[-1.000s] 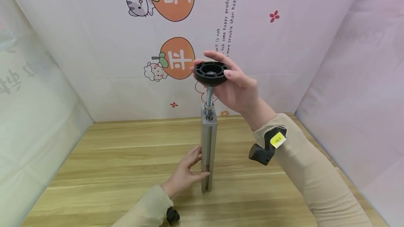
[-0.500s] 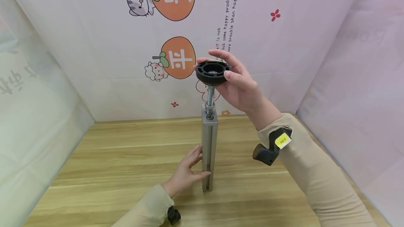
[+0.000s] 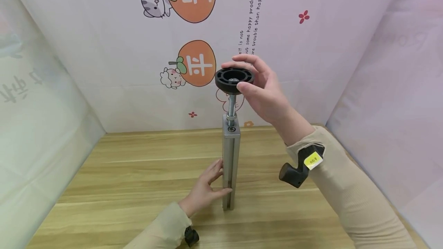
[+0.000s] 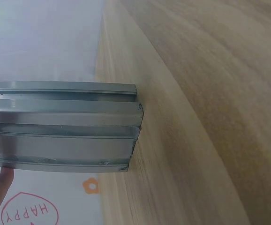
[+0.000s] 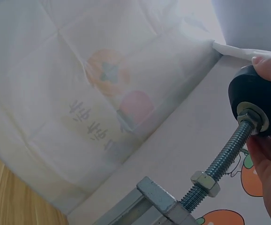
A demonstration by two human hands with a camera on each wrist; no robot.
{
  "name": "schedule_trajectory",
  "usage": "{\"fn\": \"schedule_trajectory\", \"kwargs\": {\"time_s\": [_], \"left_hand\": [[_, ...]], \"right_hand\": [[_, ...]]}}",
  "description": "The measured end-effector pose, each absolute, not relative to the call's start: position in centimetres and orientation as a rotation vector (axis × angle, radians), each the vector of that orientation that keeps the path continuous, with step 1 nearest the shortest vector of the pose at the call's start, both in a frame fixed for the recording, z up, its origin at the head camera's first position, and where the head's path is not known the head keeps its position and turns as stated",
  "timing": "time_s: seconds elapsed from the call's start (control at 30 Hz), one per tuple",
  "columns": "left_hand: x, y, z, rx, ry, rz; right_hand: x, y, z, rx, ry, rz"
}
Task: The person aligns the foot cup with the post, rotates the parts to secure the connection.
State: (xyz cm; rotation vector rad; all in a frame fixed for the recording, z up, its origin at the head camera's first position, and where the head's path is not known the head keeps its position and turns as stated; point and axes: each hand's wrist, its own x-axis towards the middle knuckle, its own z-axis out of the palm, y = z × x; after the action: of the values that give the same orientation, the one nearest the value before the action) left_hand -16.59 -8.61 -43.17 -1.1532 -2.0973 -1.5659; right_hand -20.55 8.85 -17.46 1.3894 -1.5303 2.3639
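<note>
An aluminium profile (image 3: 230, 160) stands upright on the wooden table. My left hand (image 3: 203, 192) grips it low down, thumb on the near side and fingers on the left. From a plate on its top rises a threaded rod (image 5: 227, 152), which carries a hex nut (image 5: 206, 183) a little above the plate. At the rod's upper end sits a round black levelling foot (image 3: 222, 84), hollow side up. My right hand (image 3: 268, 93) holds the foot by its rim between thumb and fingers. In the left wrist view, the profile's lower end (image 4: 133, 129) meets the wood.
The wooden table (image 3: 138, 172) spreads around the profile. A white printed cloth (image 3: 104, 49) hangs at the back, with pale sheets on the left (image 3: 41, 126) and right (image 3: 387, 118). Black camera mounts (image 3: 295, 170) sit on both wrists.
My right hand has shifted slightly right, and its thumb and fingers have moved along the foot's rim. The left hand keeps its hold, and the profile stays upright.
</note>
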Motion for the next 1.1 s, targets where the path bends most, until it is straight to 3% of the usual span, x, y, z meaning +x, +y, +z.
{"fn": "schedule_trajectory", "kwargs": {"time_s": [0.3,0.77,1.1], "left_hand": [[-16.7,-8.5,-43.7,-1.176,-2.056,-1.562],[-16.9,-8.4,-43.6,-1.17,-2.065,-1.542],[-16.8,-8.4,-43.5,-1.157,-2.076,-1.559]], "right_hand": [[-19.3,8.7,-16.8,1.131,-1.694,2.311],[-19.1,8.6,-16.6,1.086,-1.719,2.231],[-18.2,7.9,-16.3,0.872,-1.884,1.946]]}}
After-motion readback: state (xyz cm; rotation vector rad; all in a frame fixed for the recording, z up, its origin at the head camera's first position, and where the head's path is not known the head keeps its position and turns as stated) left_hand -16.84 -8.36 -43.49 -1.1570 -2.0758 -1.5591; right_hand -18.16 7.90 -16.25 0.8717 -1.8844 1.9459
